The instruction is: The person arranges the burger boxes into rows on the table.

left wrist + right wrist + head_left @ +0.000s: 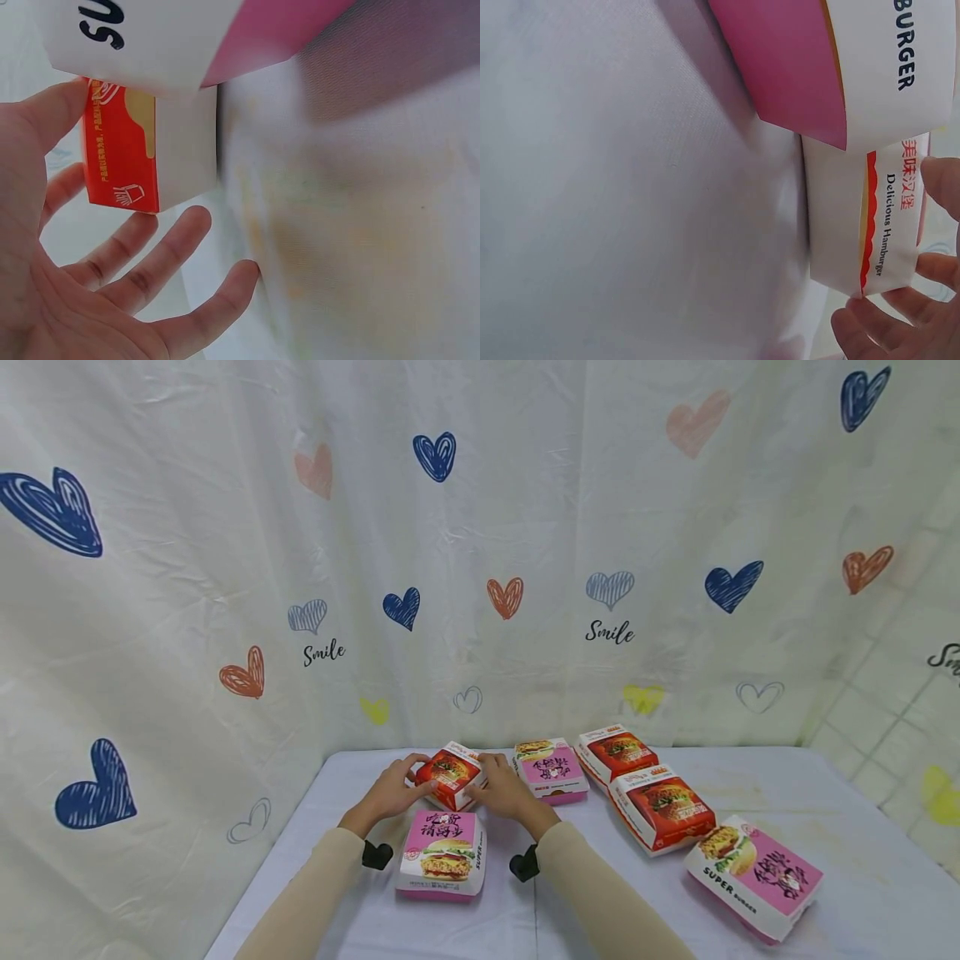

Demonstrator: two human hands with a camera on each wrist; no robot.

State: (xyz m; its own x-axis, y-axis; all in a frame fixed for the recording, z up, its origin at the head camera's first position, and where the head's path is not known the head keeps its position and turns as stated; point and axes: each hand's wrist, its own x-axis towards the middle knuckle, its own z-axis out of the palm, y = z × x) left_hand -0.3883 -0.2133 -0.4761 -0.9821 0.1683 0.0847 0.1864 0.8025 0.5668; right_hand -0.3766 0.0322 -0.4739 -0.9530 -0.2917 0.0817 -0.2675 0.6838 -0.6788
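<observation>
A red and white burger box [450,775] sits toward the back left of the table, with a hand on either side. My left hand [396,787] grips its left side, thumb at the near edge and fingers round the far corner; the lower fingers spread away from it in the left wrist view. On the opposite side my right hand [506,787] holds it the same way, thumb [941,184] at the top edge. Directly in front of it lies a pink and white burger box [441,856], between the forearms, hiding part of the red box in both wrist views.
Right of the right hand sits another pink box [551,768]. Beside that, two red boxes [617,750] [663,806] lie in a slanting row, and a pink box [757,875] ends it at the front right. A heart-printed curtain [540,527] hangs behind the white-covered table [600,902].
</observation>
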